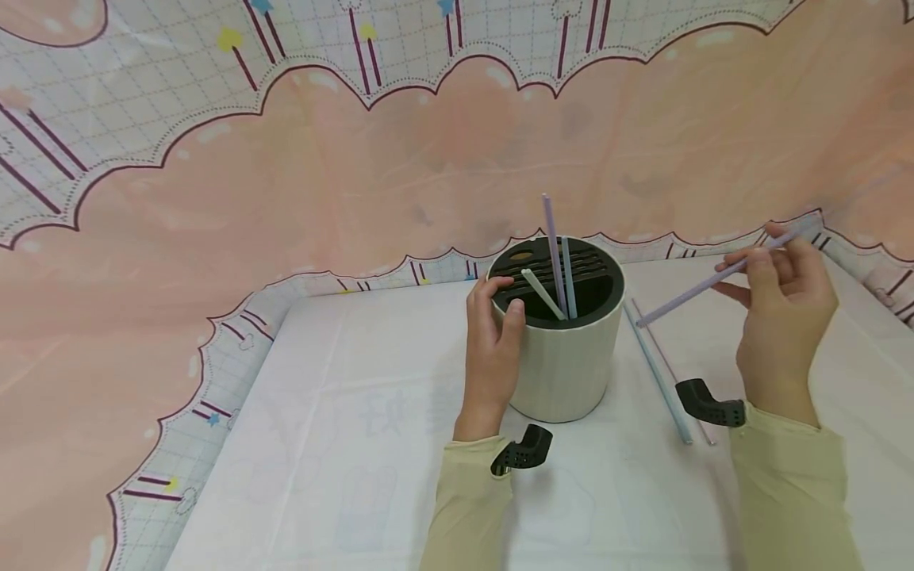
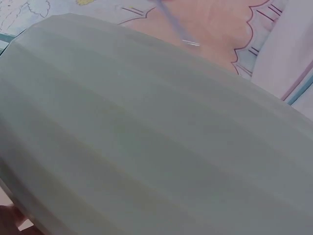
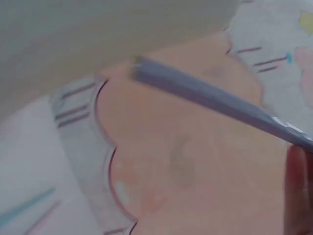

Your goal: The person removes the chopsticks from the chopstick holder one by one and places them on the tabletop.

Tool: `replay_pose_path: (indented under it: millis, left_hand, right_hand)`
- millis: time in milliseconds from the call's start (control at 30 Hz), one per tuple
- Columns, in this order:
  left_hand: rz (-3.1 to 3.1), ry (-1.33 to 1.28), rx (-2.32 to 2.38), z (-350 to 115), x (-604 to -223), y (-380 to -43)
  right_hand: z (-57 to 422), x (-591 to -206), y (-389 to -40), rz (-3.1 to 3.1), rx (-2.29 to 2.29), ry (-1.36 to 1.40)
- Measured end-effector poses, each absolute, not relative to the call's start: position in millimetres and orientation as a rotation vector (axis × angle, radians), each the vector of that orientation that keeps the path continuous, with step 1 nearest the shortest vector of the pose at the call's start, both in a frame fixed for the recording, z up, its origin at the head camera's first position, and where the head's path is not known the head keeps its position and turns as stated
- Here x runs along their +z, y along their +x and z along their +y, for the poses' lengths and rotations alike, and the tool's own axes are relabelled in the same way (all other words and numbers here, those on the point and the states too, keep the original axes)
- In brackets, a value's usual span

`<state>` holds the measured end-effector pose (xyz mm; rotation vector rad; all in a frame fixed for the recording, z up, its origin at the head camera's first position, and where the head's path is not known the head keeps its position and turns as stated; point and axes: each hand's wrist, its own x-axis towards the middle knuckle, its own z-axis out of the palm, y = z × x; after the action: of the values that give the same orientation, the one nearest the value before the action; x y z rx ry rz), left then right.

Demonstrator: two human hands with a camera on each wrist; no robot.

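My left hand (image 1: 493, 341) grips the rim of a ribbed, pale cylindrical pen holder (image 1: 567, 373) with a black slotted top; its thumb and a finger lie over the edge. The holder's pale wall (image 2: 146, 122) fills most of the left wrist view. Inside stand a purple straw (image 1: 553, 246), a blue straw (image 1: 567, 270) and a pale green straw (image 1: 540, 292) that leans left. To the right, my right hand (image 1: 785, 317) pinches another purple straw (image 1: 714, 281), tilted with its lower end beside the holder. The held straw (image 3: 205, 98) also crosses the right wrist view.
A blue straw (image 1: 660, 381) and a pink straw (image 1: 664, 353) lie side by side on the white table surface (image 1: 357, 444), right of the holder. A peach patterned cloth (image 1: 321, 182) hangs behind the table.
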<state>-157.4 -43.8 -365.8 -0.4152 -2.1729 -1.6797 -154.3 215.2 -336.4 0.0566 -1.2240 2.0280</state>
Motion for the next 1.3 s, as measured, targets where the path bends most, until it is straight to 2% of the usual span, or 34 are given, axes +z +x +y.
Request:
replay_pose_path:
  millis: [167,300,567,767,1300]
  left_hand:
    - [-2.165,-0.421,-1.671,-43.1,-365.8,-159.3]
    - [-2.166,-0.417,-1.667,-42.4,-365.2,-159.8]
    - [-2.151,-0.427,-1.663,-40.5,-365.1,-162.6]
    - [-2.153,-0.42,-1.665,-39.5,-365.8,-163.9]
    - [-2.154,-0.411,-1.633,-38.0,-366.3,-160.2]
  right_hand:
    - [223.9,-362.8,-163.4,-2.126,1.516,-0.172]
    - [229.9,-378.8,-168.9,-2.528,1.149,-0.182]
    - [238.0,-403.4,-182.6,-2.803,1.048,-0.159]
    - [236.6,-407.5,-185.7,-2.925,1.031,-0.064]
    - [227.4,-428.7,-188.4,-3.084,0.975,-0.044]
